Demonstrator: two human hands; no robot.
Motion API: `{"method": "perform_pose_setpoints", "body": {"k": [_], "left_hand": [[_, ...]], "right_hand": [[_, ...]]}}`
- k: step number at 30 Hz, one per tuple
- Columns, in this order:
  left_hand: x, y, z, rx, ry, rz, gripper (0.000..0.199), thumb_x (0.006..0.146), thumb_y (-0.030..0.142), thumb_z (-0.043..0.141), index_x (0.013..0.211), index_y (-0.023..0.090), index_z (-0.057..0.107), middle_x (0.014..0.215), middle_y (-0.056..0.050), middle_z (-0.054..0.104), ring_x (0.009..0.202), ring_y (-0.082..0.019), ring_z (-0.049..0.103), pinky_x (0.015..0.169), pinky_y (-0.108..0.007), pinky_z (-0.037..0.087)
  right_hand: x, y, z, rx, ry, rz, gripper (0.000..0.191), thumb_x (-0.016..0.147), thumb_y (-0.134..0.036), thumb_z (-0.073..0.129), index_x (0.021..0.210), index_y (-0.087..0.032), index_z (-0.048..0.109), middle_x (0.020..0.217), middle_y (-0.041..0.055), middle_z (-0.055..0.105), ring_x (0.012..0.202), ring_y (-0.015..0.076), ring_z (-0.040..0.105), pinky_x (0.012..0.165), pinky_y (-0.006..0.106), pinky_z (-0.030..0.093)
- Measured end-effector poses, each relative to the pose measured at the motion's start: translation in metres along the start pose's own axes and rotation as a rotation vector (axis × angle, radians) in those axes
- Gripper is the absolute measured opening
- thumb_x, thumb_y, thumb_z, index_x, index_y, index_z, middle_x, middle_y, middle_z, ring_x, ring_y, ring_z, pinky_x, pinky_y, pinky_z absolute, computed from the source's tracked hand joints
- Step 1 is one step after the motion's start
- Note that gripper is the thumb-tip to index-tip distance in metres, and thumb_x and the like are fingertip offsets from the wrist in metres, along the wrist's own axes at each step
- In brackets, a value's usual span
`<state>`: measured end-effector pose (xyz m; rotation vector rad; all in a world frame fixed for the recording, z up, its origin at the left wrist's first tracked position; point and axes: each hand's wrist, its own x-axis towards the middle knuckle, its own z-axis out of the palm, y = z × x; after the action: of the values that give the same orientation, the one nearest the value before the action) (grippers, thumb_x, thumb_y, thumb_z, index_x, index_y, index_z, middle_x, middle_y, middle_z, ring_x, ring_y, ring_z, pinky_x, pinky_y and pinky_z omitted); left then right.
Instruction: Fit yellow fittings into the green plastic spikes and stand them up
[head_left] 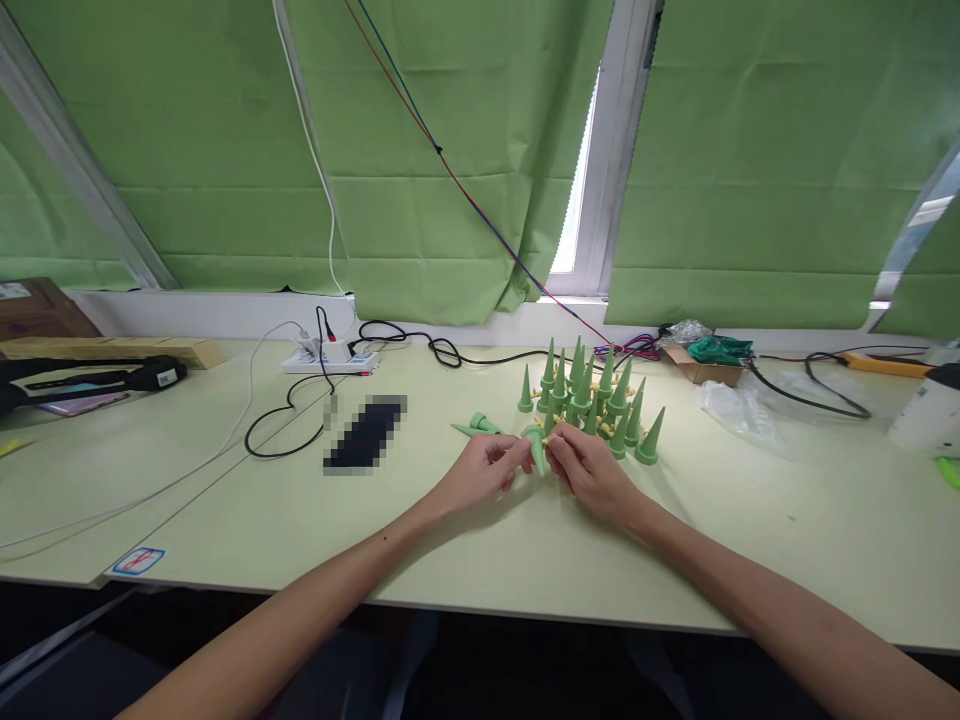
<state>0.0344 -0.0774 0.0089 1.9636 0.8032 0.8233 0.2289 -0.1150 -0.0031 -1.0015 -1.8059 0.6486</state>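
A green cone (538,450), its tip pointing down, is pinched between the fingertips of my left hand (487,470). My right hand (590,470) is closed at the cone's right side, its fingertips around a small yellowish part that is mostly hidden. Just behind my hands stands a group of several green cones (651,438), tips up, with small yellow pieces among them. Two more green cones (480,424) lie on the table to the left of the group, behind my left hand.
On the pale table (450,560) are a blurred dark object (367,435), a white power strip (330,362) with cables, an open cardboard box (705,370) and clear plastic bags (739,415). A white container (926,415) stands far right.
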Motion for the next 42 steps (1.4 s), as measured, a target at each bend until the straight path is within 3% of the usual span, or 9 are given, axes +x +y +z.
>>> {"method": "perform_pose_setpoints", "body": {"k": [3, 13, 18, 21, 24, 30, 34, 39, 42], "left_hand": [[-0.0002, -0.0011, -0.0014, -0.036, -0.048, -0.035, 0.049, 0.095, 0.057, 0.047, 0.072, 0.016, 0.062, 0.051, 0.004, 0.046, 0.046, -0.009, 0.041, 0.049, -0.022, 0.032], [-0.0022, 0.0040, -0.0028, -0.062, -0.048, -0.041, 0.038, 0.091, 0.052, 0.057, 0.079, 0.016, 0.059, 0.057, 0.005, 0.043, 0.051, -0.008, 0.039, 0.049, -0.022, 0.030], [-0.0025, 0.0016, 0.0008, 0.030, 0.039, 0.085, 0.031, 0.083, 0.046, 0.070, 0.088, 0.016, 0.061, 0.069, 0.004, 0.045, 0.060, -0.009, 0.042, 0.054, -0.022, 0.036], [-0.0026, 0.0006, 0.0019, 0.071, 0.083, 0.156, 0.029, 0.082, 0.042, 0.071, 0.094, 0.017, 0.062, 0.082, 0.001, 0.052, 0.061, -0.008, 0.045, 0.055, -0.022, 0.039], [-0.0026, 0.0002, 0.0022, 0.099, 0.097, 0.176, 0.027, 0.083, 0.040, 0.070, 0.097, 0.017, 0.063, 0.083, 0.001, 0.054, 0.059, -0.008, 0.044, 0.054, -0.022, 0.038], [-0.0012, 0.0002, 0.0045, 0.102, 0.123, 0.089, 0.031, 0.084, 0.040, 0.068, 0.104, 0.018, 0.061, 0.072, 0.003, 0.052, 0.057, -0.009, 0.044, 0.054, -0.022, 0.037], [-0.0002, 0.0022, 0.0043, 0.071, 0.133, 0.042, 0.027, 0.085, 0.044, 0.066, 0.088, 0.017, 0.062, 0.075, 0.001, 0.056, 0.059, -0.009, 0.045, 0.054, -0.022, 0.037], [0.0020, 0.0007, 0.0005, -0.065, 0.014, -0.071, 0.044, 0.094, 0.054, 0.051, 0.076, 0.015, 0.062, 0.052, 0.004, 0.045, 0.046, -0.008, 0.039, 0.048, -0.021, 0.030], [0.0043, -0.0025, -0.0003, -0.205, -0.056, -0.136, 0.061, 0.094, 0.063, 0.041, 0.070, 0.012, 0.063, 0.049, 0.002, 0.047, 0.042, -0.009, 0.043, 0.045, -0.022, 0.032]], "right_hand": [[-0.0003, 0.0002, -0.0002, 0.008, -0.011, 0.006, 0.038, 0.105, -0.041, 0.034, 0.074, -0.022, 0.042, 0.057, -0.0047, 0.045, 0.050, 0.0114, 0.039, 0.053, 0.026, 0.033], [-0.0013, 0.0027, -0.0004, 0.038, -0.040, 0.008, 0.038, 0.106, -0.043, 0.033, 0.074, -0.022, 0.041, 0.060, -0.0040, 0.048, 0.050, 0.0112, 0.041, 0.052, 0.026, 0.034], [-0.0011, 0.0040, -0.0003, 0.034, -0.052, 0.019, 0.048, 0.106, -0.047, 0.031, 0.066, -0.022, 0.041, 0.053, -0.0031, 0.048, 0.047, 0.0115, 0.042, 0.051, 0.026, 0.036], [-0.0008, 0.0048, 0.0008, 0.043, -0.036, 0.030, 0.052, 0.105, -0.050, 0.030, 0.062, -0.022, 0.039, 0.049, -0.0034, 0.045, 0.045, 0.0113, 0.041, 0.050, 0.027, 0.036], [-0.0006, 0.0045, 0.0018, 0.037, -0.034, 0.041, 0.053, 0.105, -0.051, 0.030, 0.061, -0.022, 0.038, 0.048, -0.0035, 0.045, 0.043, 0.0111, 0.040, 0.049, 0.027, 0.035], [-0.0001, 0.0018, 0.0024, 0.016, -0.021, 0.042, 0.050, 0.105, -0.050, 0.030, 0.065, -0.022, 0.042, 0.053, -0.0035, 0.046, 0.045, 0.0111, 0.042, 0.050, 0.026, 0.037], [0.0006, 0.0016, 0.0020, -0.009, 0.021, 0.035, 0.049, 0.105, -0.050, 0.030, 0.067, -0.022, 0.041, 0.056, -0.0035, 0.047, 0.047, 0.0107, 0.042, 0.051, 0.026, 0.037], [0.0011, 0.0019, 0.0011, -0.009, 0.047, 0.017, 0.045, 0.105, -0.046, 0.033, 0.068, -0.022, 0.041, 0.057, -0.0037, 0.047, 0.049, 0.0106, 0.041, 0.052, 0.026, 0.035], [0.0011, 0.0000, 0.0006, -0.022, 0.021, -0.006, 0.044, 0.104, -0.045, 0.036, 0.068, -0.021, 0.042, 0.057, -0.0039, 0.046, 0.049, 0.0105, 0.040, 0.053, 0.026, 0.034]]}}
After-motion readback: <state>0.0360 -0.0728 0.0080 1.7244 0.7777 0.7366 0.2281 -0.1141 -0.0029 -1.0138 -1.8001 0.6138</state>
